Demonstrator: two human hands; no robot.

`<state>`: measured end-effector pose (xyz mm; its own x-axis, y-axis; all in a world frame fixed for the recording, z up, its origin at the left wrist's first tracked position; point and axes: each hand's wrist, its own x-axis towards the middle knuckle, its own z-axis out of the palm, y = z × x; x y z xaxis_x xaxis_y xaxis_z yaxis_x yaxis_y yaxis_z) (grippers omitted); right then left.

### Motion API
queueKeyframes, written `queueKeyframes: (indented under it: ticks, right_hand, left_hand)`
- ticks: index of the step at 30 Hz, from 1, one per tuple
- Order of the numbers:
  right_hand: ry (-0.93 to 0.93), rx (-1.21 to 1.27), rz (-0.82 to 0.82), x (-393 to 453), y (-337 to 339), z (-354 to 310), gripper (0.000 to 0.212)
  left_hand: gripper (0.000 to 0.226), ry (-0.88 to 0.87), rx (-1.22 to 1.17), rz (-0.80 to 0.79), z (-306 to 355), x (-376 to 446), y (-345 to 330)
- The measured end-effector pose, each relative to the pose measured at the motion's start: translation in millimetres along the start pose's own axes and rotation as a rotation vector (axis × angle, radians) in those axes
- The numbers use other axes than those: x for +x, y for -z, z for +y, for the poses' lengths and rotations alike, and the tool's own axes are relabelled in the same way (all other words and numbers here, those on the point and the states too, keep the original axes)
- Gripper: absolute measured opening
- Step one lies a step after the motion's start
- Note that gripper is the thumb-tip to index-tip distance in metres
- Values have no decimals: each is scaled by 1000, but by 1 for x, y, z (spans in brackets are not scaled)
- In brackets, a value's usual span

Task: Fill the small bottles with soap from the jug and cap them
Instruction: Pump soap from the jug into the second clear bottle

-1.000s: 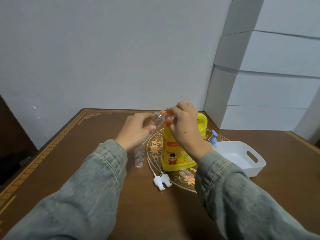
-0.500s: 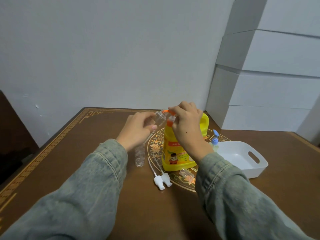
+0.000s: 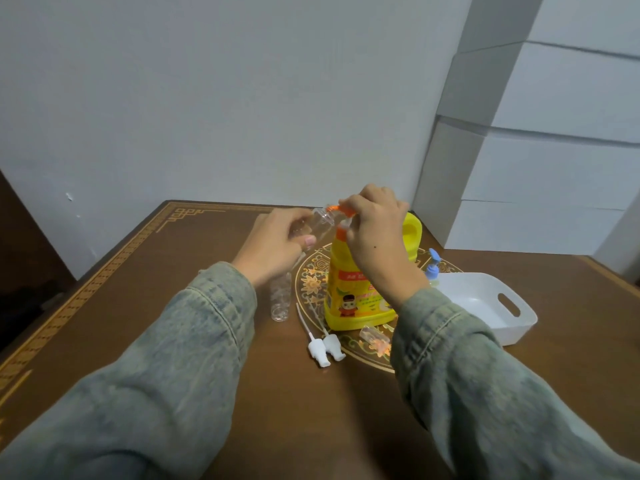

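A yellow soap jug stands on the table's round ornament. My right hand is closed over its orange pump head. My left hand holds a small clear bottle tilted, its mouth right at the orange spout. A second clear bottle stands upright on the table below my left wrist. Two white spray caps with thin tubes lie in front of the jug. A small clear cap lies beside them.
A white handled tray sits to the right of the jug, with a blue-topped pump bottle at its near-left corner. White stacked boxes stand at the back right. The brown table ends at the wall behind.
Both hands hold the same pose at the pump head and the small bottle. Only the view has shifted slightly.
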<state>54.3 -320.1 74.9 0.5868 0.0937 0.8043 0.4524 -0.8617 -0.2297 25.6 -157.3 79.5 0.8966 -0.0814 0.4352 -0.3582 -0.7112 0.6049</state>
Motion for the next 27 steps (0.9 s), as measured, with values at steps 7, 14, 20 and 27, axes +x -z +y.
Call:
queueKeyframes:
  ticks: [7, 14, 20, 27]
  right_hand:
    - [11, -19, 18, -16, -5, -3, 25]
    - [-32, -9, 22, 1, 4, -2, 16]
    - [-28, -45, 87, -19, -12, -5, 18]
    - [-47, -18, 41, 7, -1, -4, 18]
  left_hand:
    - [46, 29, -5, -9, -10, -9, -11]
    - [44, 19, -41, -8, 1, 3, 0]
    - [47, 60, -62, -4, -16, -6, -18]
    - [45, 29, -84, 5, -7, 6, -2]
